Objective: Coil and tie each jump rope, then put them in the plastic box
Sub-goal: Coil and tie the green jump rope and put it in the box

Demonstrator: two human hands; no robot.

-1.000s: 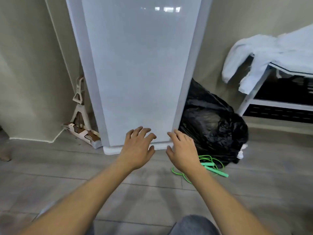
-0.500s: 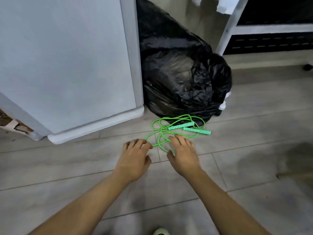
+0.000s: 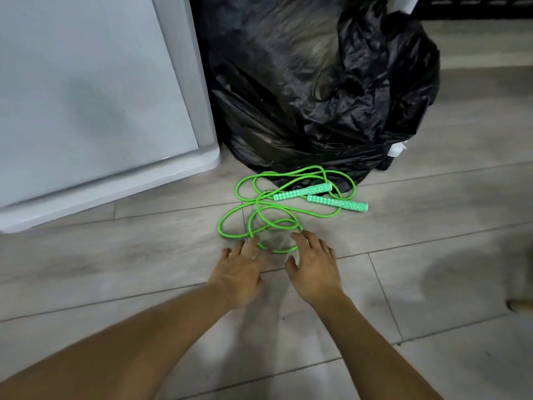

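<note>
Both hands have closed in since half a second ago: left hand (image 3: 240, 265) and right hand (image 3: 313, 268), fingers spread and empty, reach the green jump rope (image 3: 284, 202) lying centre-frame on the floor. Grabbing one tangled loop could knot it.

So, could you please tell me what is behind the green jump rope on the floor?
A full black bin bag stands right behind the jump rope; the farthest loops reach its base. What is inside or behind the bag is covered.
</note>
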